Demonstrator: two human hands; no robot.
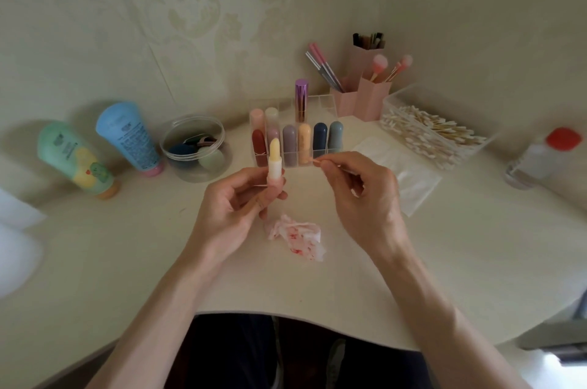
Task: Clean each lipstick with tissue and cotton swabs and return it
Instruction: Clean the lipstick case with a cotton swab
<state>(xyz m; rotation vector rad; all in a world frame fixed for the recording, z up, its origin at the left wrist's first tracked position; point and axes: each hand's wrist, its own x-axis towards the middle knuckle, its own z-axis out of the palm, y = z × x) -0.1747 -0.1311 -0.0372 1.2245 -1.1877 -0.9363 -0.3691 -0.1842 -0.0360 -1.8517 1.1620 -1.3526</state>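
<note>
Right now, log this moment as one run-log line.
left hand: holds uncapped lipstick upright | right hand: pinches cotton swab | swab tip: beside lipstick, not touching | stained tissue: on table

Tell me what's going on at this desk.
A person is cleaning lipsticks. The left hand holds an uncapped pale yellow lipstick upright. The right hand pinches a cotton swab whose tip sits beside the stick, not touching it. A red-stained crumpled tissue lies on the desk under the hands. The other lipsticks stand in the clear organizer behind.
</note>
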